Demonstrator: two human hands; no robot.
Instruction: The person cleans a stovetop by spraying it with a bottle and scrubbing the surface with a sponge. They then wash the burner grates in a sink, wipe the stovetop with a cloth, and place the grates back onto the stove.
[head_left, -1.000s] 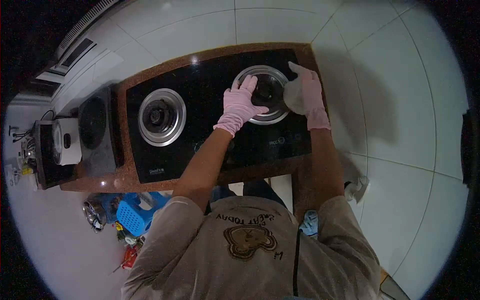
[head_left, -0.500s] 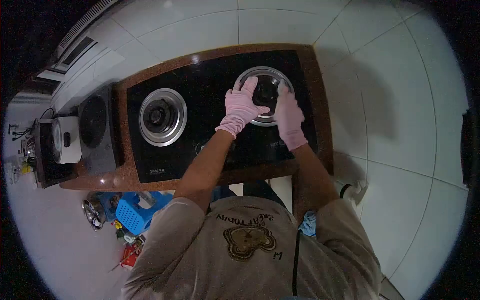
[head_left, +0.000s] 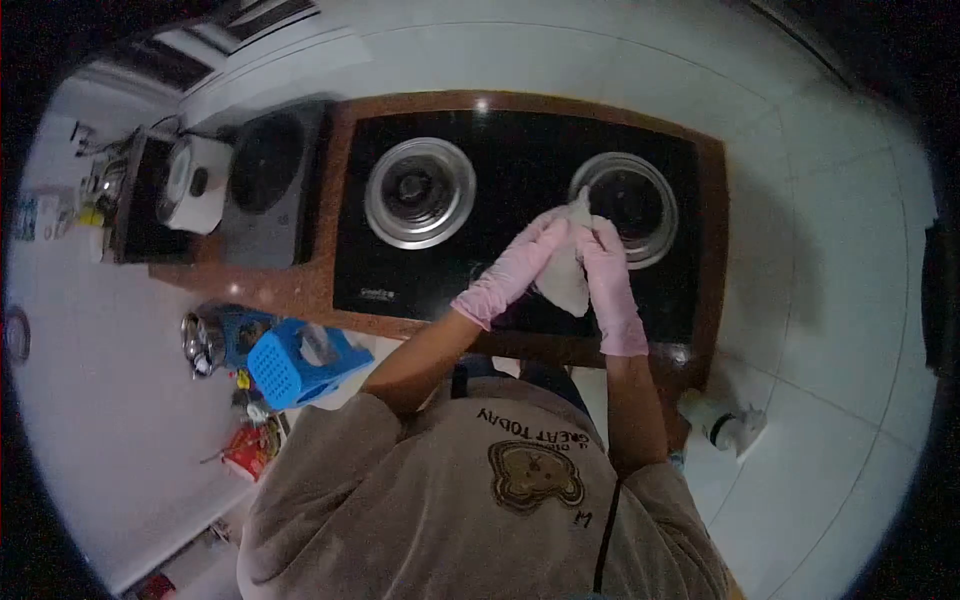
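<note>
A pale, crumpled cloth (head_left: 566,278) hangs between my two hands, over the black glass hob. My left hand (head_left: 524,262), in a pink glove, pinches it from the left side. On the other side, my right hand (head_left: 611,285), gloved in the same pink, has its fingers closed on the cloth too. Just beyond the hands is the right burner (head_left: 658,250), with a round steel ring and a dark centre. The left burner (head_left: 420,236) lies farther off, untouched. The glass hob (head_left: 520,140) is set into a reddish-brown countertop.
Left of the hob stand a dark flat appliance (head_left: 266,165) and a white rice cooker (head_left: 205,185). A blue plastic stool (head_left: 275,370) is below the counter's left part. At lower right is a bottle with a white spray head (head_left: 742,432). Tiled walls (head_left: 840,290) border the counter.
Both hands have drawn back from the right burner toward my body and come together on the cloth. The camera view has shifted, so the hob sits farther right.
</note>
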